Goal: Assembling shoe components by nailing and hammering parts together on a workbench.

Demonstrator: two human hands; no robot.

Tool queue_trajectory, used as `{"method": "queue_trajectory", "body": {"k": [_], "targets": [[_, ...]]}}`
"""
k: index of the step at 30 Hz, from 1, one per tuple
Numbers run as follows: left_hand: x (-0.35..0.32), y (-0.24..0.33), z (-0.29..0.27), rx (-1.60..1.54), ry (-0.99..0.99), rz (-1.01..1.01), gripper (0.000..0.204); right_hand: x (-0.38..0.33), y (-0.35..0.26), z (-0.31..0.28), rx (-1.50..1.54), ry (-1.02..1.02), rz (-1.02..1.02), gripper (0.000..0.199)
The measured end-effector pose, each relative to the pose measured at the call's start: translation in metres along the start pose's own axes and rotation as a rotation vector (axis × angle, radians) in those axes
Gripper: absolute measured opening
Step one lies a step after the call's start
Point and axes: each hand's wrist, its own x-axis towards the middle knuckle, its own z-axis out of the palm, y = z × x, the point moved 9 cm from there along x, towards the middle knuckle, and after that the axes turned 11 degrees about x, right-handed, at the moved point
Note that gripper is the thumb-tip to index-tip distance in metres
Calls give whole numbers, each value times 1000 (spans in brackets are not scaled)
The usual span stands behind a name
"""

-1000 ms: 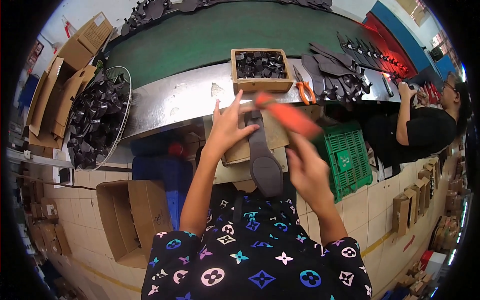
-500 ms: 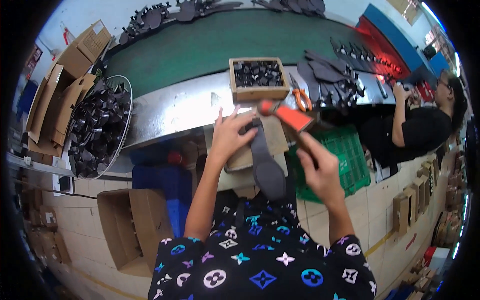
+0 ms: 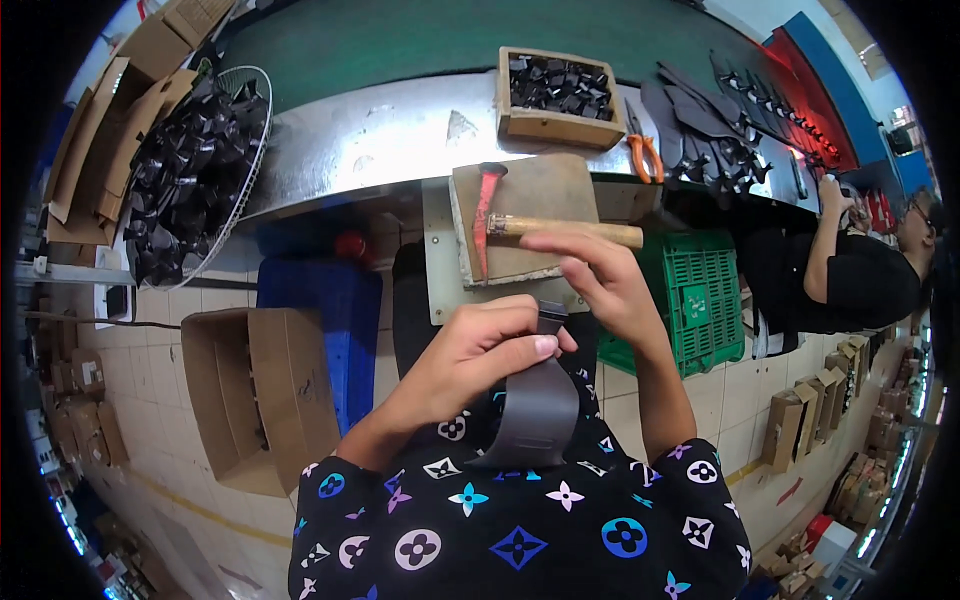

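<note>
Left hand [image 3: 480, 345]: closed on the upper end of the dark grey strap [image 3: 535, 410], thumb pressed across it.
Right hand [image 3: 600, 280]: fingers curled at the strap's top edge, pinching it.
Strap: hangs over the lap, below the wooden block [image 3: 530, 215].
Hammer [image 3: 530, 225]: lying on the block, untouched.
Worktop [image 3: 360, 140]: carries a wooden box of dark parts [image 3: 560, 95] and orange-handled pliers [image 3: 645, 150].

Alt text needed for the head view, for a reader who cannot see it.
A person's left hand and right hand pinch the top of a dark grey strap held over their lap. Ahead, a hammer lies on a wooden block at a metal workbench, near a wooden box of black parts.
</note>
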Motion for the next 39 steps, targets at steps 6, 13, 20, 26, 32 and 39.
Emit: {"method": "queue_trajectory", "body": {"k": [6, 13, 20, 26, 32, 39], "targets": [[-13, -2, 19, -245, -183, -76, 30, -14, -19, 45, 1175, -131, 349, 58], [-19, -9, 33, -365, -302, -151, 33, -3, -36, 47, 1369, -13, 205, 57], [-16, -6, 19, -214, -223, -132, 32, -8, -27, 39, 1172, 65, 239, 48], [-18, 8, 1, 423, -109, 71, 29, 3, -44, 34, 811, 48, 101, 33], [1, -11, -25, 616, -78, -60, 30, 8, -4, 51, 723, 160, 134, 35], [-5, 2, -30, 572, -33, 4, 30, 29, -23, 52, 711, 29, -49, 39]]}}
